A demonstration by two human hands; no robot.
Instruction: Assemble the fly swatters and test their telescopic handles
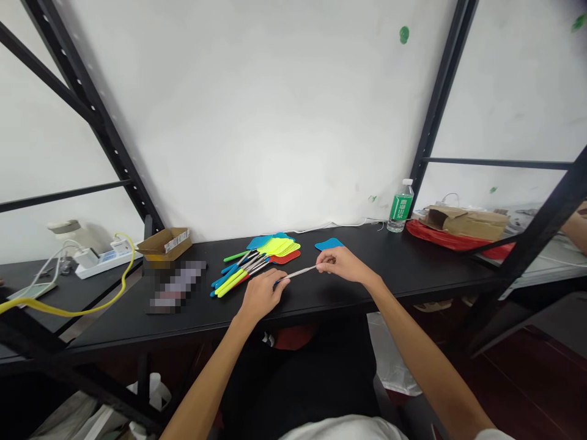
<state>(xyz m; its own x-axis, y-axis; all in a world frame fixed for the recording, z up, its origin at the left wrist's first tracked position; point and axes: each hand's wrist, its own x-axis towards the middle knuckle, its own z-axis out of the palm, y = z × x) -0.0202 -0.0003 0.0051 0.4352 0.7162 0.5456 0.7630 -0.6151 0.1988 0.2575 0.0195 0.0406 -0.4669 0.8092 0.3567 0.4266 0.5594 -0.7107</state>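
Note:
Between my two hands stretches a blue fly swatter with a thin metal rod (pixel 301 272). My left hand (pixel 262 294) is closed around its blue handle end, most of which the fingers hide. Further along, my right hand (pixel 342 264) pinches the rod close to the head. The flat blue swatter head (pixel 329 244) shows just beyond my right fingers. To the left of it, a pile of fly swatters (pixel 270 250) lies on the black table, with yellow, blue and red heads, metal rods, and handles in yellow, blue, green and red.
An open cardboard box (pixel 166 244) and a blurred-out item (pixel 178 287) are on the left of the black table (pixel 389 275). A water bottle (pixel 400 206) stands at the back right. A yellow cable (pixel 107 302) and a power strip (pixel 103 260) lie left of the frame post.

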